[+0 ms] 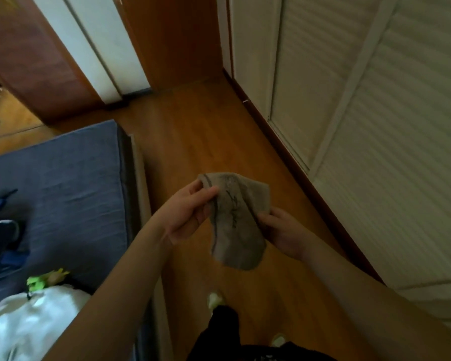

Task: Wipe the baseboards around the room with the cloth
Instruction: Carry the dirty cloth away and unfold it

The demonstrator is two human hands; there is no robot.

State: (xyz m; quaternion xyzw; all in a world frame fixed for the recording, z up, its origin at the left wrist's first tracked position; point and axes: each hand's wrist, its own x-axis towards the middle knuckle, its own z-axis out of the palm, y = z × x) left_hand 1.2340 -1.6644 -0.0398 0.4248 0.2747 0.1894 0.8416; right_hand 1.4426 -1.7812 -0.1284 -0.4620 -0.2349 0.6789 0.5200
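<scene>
- We hold the cloth out in front of us at mid-air, above the floor, both hands on it.
- Left hand pinches the top edge between thumb and fingers; right hand grips the right edge, fingers curled under.
- Cloth is grey-beige with a dark stripe along one side. It hangs limp and folds over itself, so we judge it soft, light, no stiffness, not fragile.
- Handling: it won't hold shape. We'd bunch or fold it into a pad in one palm rather than hold by a corner, so pressure spreads on the wipe.
- Slip risk looks low; wet or dry can't be told.
- Bed sits just left of us, with a narrow floor strip between it and the wardrobe.
- Baseboard, dark wood, runs along the foot of the wardrobe on our right, toward the far corner by the door. Cloth is well apart from it; wiping not yet begun.
</scene>
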